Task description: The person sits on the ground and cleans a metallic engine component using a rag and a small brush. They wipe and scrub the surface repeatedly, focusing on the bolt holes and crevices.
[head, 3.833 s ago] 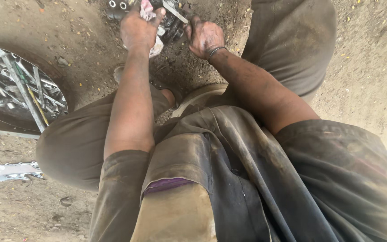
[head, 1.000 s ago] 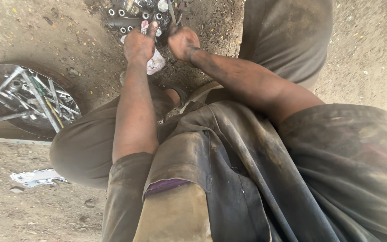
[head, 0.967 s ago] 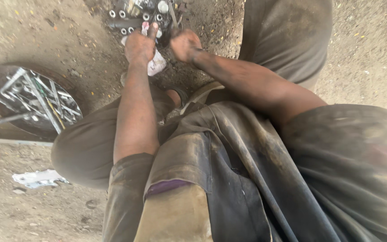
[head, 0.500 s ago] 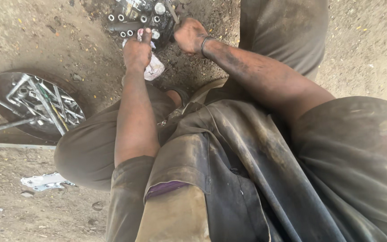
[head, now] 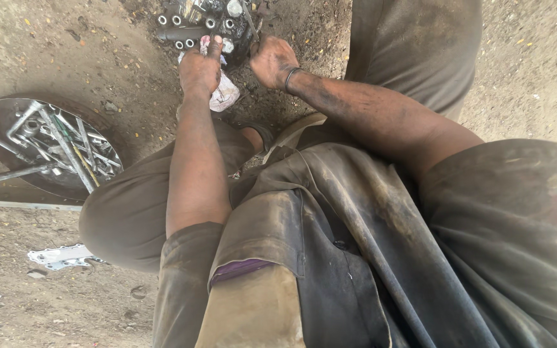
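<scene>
Up at twelve o'clock, left hand (head: 200,69) grips a pale rag (head: 224,96), right hand (head: 272,61) is closed on a thin metal tool (head: 249,19), both over the socket cluster (head: 201,22).

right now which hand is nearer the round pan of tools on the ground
Left. The left hand is up by the metal part with a rag, on the round pan's side. The right hand is farther across, beyond the left.

Outdoor repair yard, dirt ground (head: 66,51), tray of wrenches (head: 53,145)
</scene>
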